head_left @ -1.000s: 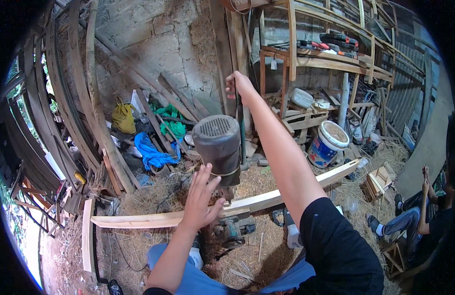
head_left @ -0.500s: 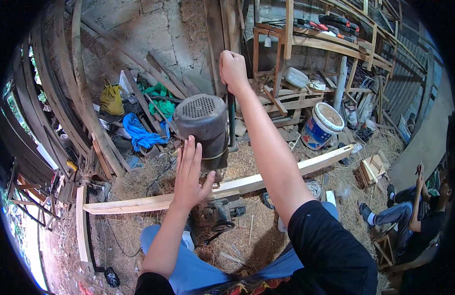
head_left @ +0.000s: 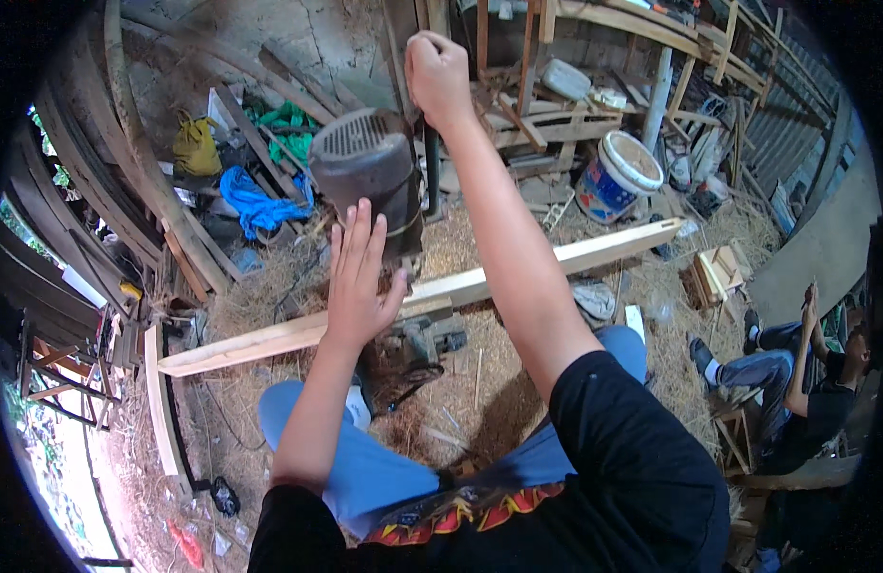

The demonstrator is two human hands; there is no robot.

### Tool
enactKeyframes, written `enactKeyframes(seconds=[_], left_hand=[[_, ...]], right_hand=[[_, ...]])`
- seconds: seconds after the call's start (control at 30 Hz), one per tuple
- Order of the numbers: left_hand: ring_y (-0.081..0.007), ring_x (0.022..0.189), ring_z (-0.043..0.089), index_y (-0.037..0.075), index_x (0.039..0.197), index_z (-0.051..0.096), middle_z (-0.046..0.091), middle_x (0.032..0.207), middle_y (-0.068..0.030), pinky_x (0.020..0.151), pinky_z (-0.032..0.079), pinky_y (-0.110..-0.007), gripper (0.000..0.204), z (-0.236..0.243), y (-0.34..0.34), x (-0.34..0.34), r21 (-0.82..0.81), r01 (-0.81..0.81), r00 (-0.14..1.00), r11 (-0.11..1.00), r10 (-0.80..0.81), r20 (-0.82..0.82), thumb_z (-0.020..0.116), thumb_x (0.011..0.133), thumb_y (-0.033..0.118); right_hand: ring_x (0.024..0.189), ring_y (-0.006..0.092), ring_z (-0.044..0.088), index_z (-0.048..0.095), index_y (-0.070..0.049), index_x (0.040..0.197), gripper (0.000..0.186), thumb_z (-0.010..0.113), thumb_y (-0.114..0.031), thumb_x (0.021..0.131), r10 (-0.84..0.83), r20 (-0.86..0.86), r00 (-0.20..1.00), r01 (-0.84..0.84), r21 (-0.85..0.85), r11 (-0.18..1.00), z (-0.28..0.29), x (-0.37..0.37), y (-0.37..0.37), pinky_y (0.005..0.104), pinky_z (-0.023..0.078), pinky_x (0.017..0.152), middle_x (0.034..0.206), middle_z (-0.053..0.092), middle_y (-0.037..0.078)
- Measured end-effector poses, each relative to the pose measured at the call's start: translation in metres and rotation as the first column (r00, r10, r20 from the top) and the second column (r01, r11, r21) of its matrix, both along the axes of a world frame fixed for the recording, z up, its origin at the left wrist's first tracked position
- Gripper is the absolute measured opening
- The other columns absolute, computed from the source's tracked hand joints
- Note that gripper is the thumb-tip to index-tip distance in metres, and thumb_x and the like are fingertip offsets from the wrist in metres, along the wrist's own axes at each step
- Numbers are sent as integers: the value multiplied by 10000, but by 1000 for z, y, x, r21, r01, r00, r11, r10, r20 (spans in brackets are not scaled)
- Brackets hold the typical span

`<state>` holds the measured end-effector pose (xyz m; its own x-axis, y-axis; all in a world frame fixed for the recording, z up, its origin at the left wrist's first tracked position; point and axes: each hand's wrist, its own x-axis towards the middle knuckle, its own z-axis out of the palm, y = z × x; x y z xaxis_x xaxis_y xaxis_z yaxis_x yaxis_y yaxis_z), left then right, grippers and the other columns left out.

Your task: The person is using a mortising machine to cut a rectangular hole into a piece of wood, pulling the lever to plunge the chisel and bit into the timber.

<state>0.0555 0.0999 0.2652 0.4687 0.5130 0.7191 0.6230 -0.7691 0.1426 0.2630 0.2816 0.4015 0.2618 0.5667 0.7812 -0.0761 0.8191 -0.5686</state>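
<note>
A dark motor housing (head_left: 370,181) with a perforated round top stands upright over a long pale wooden beam (head_left: 255,345). The fingers of my left hand (head_left: 357,286) are stretched out, with the palm side against the lower part of the housing. Behind and to the right of the motor, my right hand (head_left: 439,81) is closed in a fist at the upper end of a dark lever bar (head_left: 432,167); its grip is partly hidden by the fist. Under the beam sits a metal clamp base (head_left: 420,342) with a handwheel, between my knees. The tool below the motor is hidden.
A bucket (head_left: 621,177) stands at the right, near a small stack of wood blocks (head_left: 716,274). Blue cloth (head_left: 260,201) and a yellow bag (head_left: 195,143) lie far left. Another person (head_left: 795,382) sits at the right. Straw and shavings cover the floor.
The view has tipped downward, so the machine, beam and bucket sit higher in the picture. My left hand still lies on the motor housing and my right fist is still at the lever.
</note>
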Motion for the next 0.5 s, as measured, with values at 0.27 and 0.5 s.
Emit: enactKeyframes(seconds=[0.27, 0.5], left_hand=[[-426, 1559, 227, 35, 1563, 396, 260, 1676, -238, 1245, 177, -568, 756, -12, -1, -3, -13, -3, 1000, 1000, 3, 1, 679, 866, 113], [-420, 1564, 213, 35, 1570, 384, 235, 1686, -235, 1249, 171, -565, 773, -11, 4, -12, -38, 11, 1000, 999, -10, 25, 684, 861, 95]], right_hand=[[621, 69, 346, 480, -48, 731, 304, 509, -132, 1021, 36, 7, 999, -36, 38, 999, -4, -4, -35, 287, 299, 561, 662, 385, -35], [554, 45, 352, 491, -75, 730, 326, 500, -149, 1047, 125, -30, 992, -125, 25, 992, -14, -4, -61, 258, 278, 520, 621, 418, -51]])
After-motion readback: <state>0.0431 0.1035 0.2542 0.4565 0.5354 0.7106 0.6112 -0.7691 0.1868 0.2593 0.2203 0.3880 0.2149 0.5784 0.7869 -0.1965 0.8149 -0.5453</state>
